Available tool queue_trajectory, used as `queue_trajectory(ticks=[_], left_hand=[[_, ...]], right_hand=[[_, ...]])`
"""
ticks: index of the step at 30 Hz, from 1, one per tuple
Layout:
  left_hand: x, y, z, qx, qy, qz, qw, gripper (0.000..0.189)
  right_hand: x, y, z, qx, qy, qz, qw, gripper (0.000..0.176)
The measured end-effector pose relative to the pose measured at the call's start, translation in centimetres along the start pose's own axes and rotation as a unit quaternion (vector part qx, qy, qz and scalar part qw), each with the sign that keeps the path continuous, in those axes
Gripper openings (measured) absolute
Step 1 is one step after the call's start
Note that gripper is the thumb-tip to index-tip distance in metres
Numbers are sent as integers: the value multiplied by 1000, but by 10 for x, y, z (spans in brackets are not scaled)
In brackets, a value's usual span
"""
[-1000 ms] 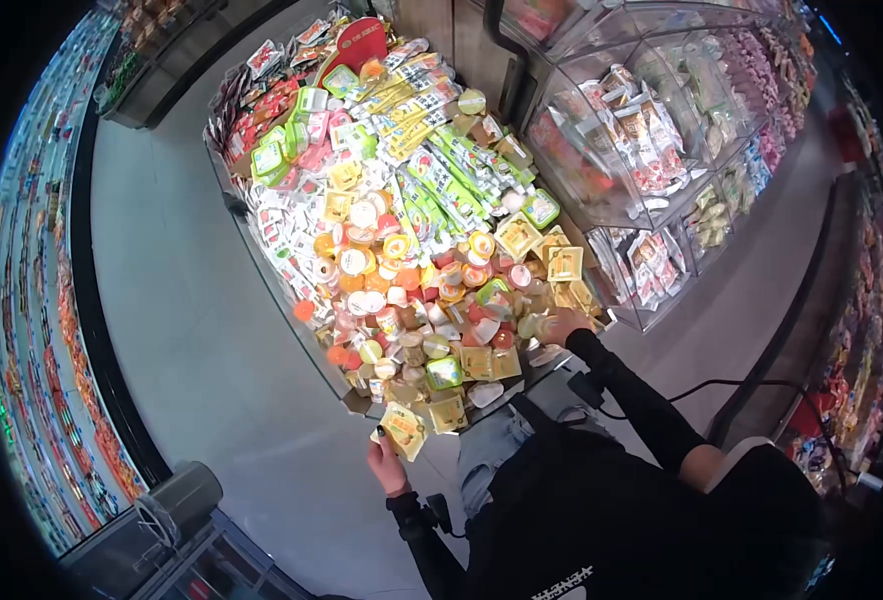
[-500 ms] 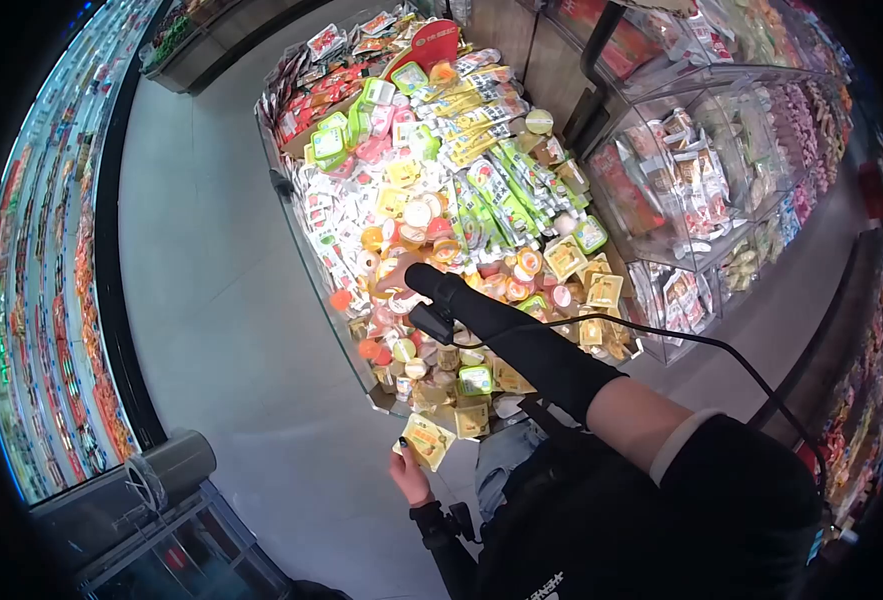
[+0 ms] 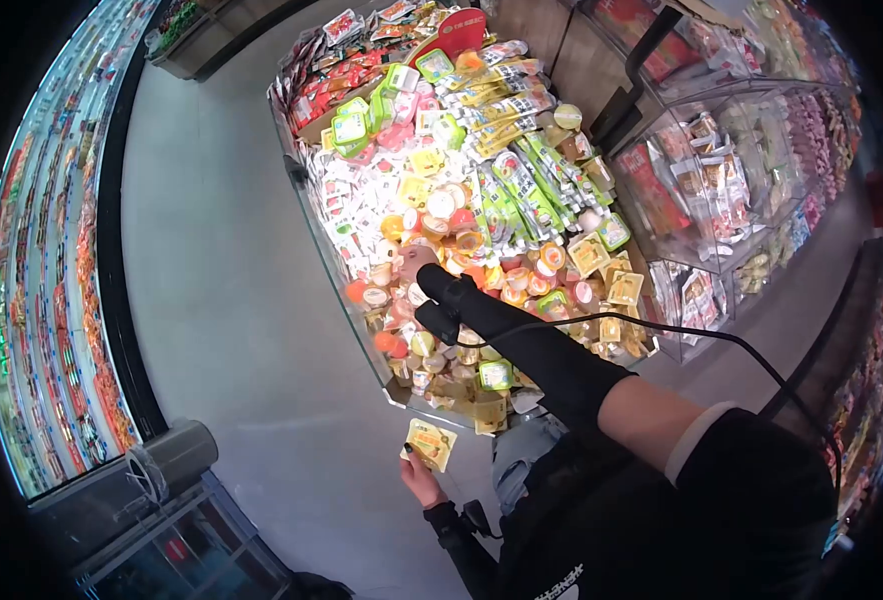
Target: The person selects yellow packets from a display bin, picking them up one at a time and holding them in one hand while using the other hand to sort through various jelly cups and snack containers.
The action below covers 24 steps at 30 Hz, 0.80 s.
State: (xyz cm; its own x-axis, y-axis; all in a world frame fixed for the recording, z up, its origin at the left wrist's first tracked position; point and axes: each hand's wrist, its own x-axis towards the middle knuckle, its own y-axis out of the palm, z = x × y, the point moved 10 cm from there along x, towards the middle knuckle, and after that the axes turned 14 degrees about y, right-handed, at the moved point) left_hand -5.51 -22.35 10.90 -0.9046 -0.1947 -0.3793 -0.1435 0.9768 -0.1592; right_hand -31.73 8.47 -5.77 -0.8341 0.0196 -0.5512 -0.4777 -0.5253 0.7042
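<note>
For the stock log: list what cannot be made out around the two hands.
Head view, right hand: fingers lost among the snack cups; a grip cannot be told.
Head view, yellow packet in the left hand: print too small to read.
Head view, cups under the black sleeve: hidden by it.

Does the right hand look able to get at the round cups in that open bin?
Likely yes: the right hand lies on the round cups, uncovered atop the pile; the left hand holds a yellow packet.
</note>
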Motion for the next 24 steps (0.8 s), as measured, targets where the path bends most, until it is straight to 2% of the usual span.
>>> queue_trajectory(ticks=[2,4,7,8,9,10,14,15,16,17,18,20,21,23,24], left_hand=[[5,0,0,10,4,-2,1000,29],[9,5,3,25,-16,33,999,30],[14,16,2,-22,-7,34,999,30],[18,17,8,-18,-7,44,999,30],[21,19,15,-14,-5,60,998,30],[22,24,14,4,-6,69,998,31],[21,46,9,2,-9,84,996,30],[20,49,7,8,0,89,996,31],[17,52,6,11,-1,89,996,31],[16,55,4,18,-2,93,996,31],[15,56,2,26,-1,95,995,31],[14,51,8,41,4,96,995,31],[14,49,10,53,7,98,994,31],[9,46,10,64,5,94,993,31],[6,46,9,75,1,96,993,31]], right_hand=[[-66,-4,34,-154,8,-178,972,17],[-102,-38,41,-136,-7,-126,983,19],[-181,-137,59,-176,-49,-220,958,15],[-203,-174,57,-130,-46,-227,964,13],[-240,-195,65,-77,-43,-293,952,18],[-262,-219,71,-196,-24,-344,918,17],[-313,-261,59,-283,21,-339,897,18],[-320,-247,66,-428,-33,-323,844,18],[-324,-225,68,-561,-87,-295,768,19],[-318,-220,57,-648,-75,-267,709,24],[-317,-215,52,-646,-74,-266,712,24],[-300,-176,12,-718,-34,-109,686,21],[-292,-171,-2,-717,-36,-106,688,21],[-292,-141,-12,-825,-253,-171,475,20],[-287,-136,-15,-824,-254,-168,479,20]])
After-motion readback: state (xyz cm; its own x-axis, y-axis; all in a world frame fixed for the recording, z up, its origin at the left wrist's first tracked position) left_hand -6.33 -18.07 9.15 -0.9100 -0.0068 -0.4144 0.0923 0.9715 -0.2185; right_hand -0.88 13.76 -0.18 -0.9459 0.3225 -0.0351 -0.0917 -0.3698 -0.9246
